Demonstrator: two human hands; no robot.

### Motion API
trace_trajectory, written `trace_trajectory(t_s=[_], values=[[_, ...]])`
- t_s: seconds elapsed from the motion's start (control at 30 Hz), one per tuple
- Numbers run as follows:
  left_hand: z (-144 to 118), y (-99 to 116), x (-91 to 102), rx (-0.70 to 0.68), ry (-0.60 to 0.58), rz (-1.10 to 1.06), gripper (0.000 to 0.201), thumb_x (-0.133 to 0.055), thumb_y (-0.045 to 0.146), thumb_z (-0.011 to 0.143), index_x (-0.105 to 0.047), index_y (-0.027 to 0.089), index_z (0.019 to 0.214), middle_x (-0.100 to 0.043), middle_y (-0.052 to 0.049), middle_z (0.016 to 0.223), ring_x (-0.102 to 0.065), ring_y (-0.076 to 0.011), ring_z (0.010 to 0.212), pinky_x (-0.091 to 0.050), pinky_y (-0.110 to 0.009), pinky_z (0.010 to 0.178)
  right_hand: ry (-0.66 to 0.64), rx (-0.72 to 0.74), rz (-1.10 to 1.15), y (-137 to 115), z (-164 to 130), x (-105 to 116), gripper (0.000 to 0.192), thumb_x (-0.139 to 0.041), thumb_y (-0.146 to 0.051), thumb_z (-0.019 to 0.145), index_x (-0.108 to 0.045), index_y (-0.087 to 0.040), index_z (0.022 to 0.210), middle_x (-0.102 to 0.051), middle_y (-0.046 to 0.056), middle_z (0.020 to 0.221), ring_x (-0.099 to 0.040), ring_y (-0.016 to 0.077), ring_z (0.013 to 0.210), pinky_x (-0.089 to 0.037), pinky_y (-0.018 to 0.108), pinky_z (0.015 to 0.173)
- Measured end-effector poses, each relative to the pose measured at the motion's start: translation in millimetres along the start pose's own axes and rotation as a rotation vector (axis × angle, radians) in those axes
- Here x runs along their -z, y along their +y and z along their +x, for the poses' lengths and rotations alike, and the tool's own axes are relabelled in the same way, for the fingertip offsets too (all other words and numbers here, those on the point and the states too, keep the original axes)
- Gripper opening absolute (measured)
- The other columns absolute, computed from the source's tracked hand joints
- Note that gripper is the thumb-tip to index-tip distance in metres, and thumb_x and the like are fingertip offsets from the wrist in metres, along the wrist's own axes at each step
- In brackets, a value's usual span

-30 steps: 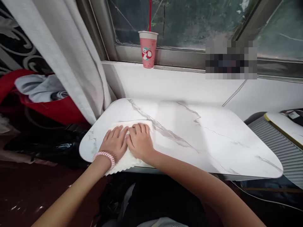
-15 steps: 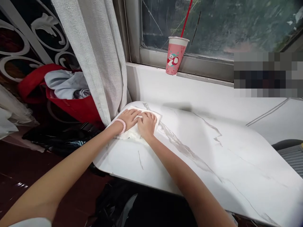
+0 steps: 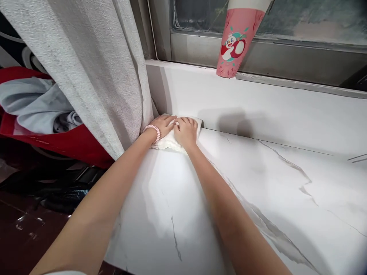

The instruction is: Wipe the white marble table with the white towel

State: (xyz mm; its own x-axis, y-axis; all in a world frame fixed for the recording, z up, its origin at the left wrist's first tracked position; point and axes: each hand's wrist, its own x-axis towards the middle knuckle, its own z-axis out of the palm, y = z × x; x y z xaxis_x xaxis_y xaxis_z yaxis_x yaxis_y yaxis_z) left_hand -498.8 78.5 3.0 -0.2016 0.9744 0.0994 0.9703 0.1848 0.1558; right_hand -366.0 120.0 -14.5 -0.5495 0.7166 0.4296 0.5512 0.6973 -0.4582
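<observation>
A folded white cloth (image 3: 169, 143) lies on the white marbled tabletop (image 3: 155, 206), in the far corner by the curtain and the wall. My left hand (image 3: 164, 126), with a pink coiled band (image 3: 155, 130) round the wrist, rests flat on the cloth with its fingers stretched out. Beside it my right hand (image 3: 186, 131) presses on the cloth's right part, its fingers bent over it. The thumb sides of both hands nearly meet. What lies under the cloth is hidden.
A pink paper cup (image 3: 236, 42) stands on the window ledge (image 3: 189, 67) above the table. A pale curtain (image 3: 94, 76) hangs close by on the left. Behind it are a red bag (image 3: 57, 147) with grey clothes (image 3: 40, 103) and dark items on the floor.
Both hands have pushed the cloth away from me, to the table's back edge against the wall. My view has moved closer to the corner, so the cup and curtain look larger.
</observation>
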Motion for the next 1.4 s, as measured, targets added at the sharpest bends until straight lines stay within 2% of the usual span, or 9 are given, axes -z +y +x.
trace_trajectory(t_s=[0.13,0.27,0.43,0.63,0.8,0.93,1.03,1.13,1.4], values=[[-16.8,3.9,0.4,0.058,0.0,0.049,0.056,-0.024,0.034,0.1,-0.04,0.015,0.151,-0.043,-0.01,0.157,-0.037,-0.0238,0.146,-0.024,-0.043,0.124,-0.028,0.07,-0.03,-4.7,-0.5,-1.1,0.03,-0.044,-0.02,0.097,-0.067,-0.02,0.115,-0.068,0.008,0.121,-0.051,0.0268,0.121,-0.028,0.045,0.112],[-54.4,18.1,1.8,0.18,-0.014,0.138,0.056,-0.02,0.032,0.102,-0.035,0.015,0.154,-0.036,-0.011,0.161,-0.03,-0.0227,0.15,-0.019,-0.046,0.125,-0.073,0.15,-0.019,-16.6,-23.8,6.1,0.03,-0.043,-0.019,0.097,-0.066,-0.02,0.117,-0.067,0.008,0.12,-0.05,0.0262,0.121,-0.028,0.045,0.112],[-116.2,26.7,6.1,0.164,-0.02,0.158,0.057,-0.023,0.032,0.1,-0.035,0.015,0.154,-0.036,-0.011,0.161,-0.031,-0.0222,0.15,-0.02,-0.047,0.125,-0.099,0.166,-0.04,-43.3,-76.5,19.7,0.033,-0.043,-0.023,0.098,-0.064,-0.017,0.123,-0.065,0.011,0.124,-0.047,0.0287,0.124,-0.027,0.047,0.113],[-207.7,34.5,4.8,0.167,0.057,0.193,0.058,-0.025,0.034,0.098,-0.042,0.015,0.151,-0.042,-0.012,0.157,-0.037,-0.0253,0.147,-0.027,-0.05,0.122,-0.151,0.275,0.02,-74.8,-151.4,43.5,0.032,-0.046,-0.026,0.098,-0.062,-0.015,0.124,-0.062,0.013,0.126,-0.044,0.0301,0.13,-0.023,0.051,0.117],[-283.0,59.7,-0.5,0.231,0.143,0.225,0.06,-0.022,0.036,0.097,-0.046,0.015,0.148,-0.048,-0.013,0.153,-0.042,-0.0291,0.144,-0.03,-0.054,0.12,-0.188,0.407,0.073,-88.3,-205.2,64.4,0.033,-0.048,-0.028,0.097,-0.061,-0.013,0.124,-0.06,0.013,0.129,-0.042,0.0318,0.131,-0.022,0.052,0.119],[-316.9,77.9,-5.4,0.29,0.228,0.241,0.061,-0.02,0.035,0.097,-0.047,0.012,0.148,-0.05,-0.016,0.151,-0.043,-0.0318,0.143,-0.031,-0.056,0.119,-0.203,0.524,0.115,-89.0,-226.0,73.2,0.034,-0.046,-0.029,0.098,-0.061,-0.015,0.125,-0.06,0.012,0.129,-0.04,0.0307,0.132,-0.023,0.051,0.119],[-318.0,80.5,-5.9,0.303,0.218,0.247,0.061,-0.02,0.035,0.097,-0.047,0.012,0.147,-0.051,-0.017,0.15,-0.044,-0.0325,0.142,-0.032,-0.058,0.118,-0.215,0.538,0.121,-87.0,-223.2,73.6,0.033,-0.046,-0.029,0.097,-0.061,-0.015,0.124,-0.061,0.011,0.128,-0.041,0.0309,0.129,-0.025,0.052,0.117],[-300.8,77.0,-4.7,0.324,0.162,0.263,0.061,-0.022,0.035,0.097,-0.046,0.011,0.148,-0.05,-0.018,0.15,-0.044,-0.0333,0.142,-0.033,-0.058,0.117,-0.236,0.542,0.125,-80.6,-206.6,70.4,0.031,-0.047,-0.028,0.097,-0.062,-0.016,0.122,-0.062,0.01,0.125,-0.045,0.0289,0.123,-0.028,0.051,0.113],[-195.0,68.5,-0.1,0.34,0.044,0.245,0.06,-0.023,0.034,0.098,-0.038,0.01,0.152,-0.044,-0.019,0.155,-0.037,-0.0341,0.146,-0.027,-0.059,0.119,-0.256,0.471,0.129,-38.1,-120.2,48.4,0.03,-0.047,-0.021,0.095,-0.064,-0.021,0.119,-0.065,0.006,0.125,-0.048,0.0246,0.122,-0.03,0.043,0.11]])
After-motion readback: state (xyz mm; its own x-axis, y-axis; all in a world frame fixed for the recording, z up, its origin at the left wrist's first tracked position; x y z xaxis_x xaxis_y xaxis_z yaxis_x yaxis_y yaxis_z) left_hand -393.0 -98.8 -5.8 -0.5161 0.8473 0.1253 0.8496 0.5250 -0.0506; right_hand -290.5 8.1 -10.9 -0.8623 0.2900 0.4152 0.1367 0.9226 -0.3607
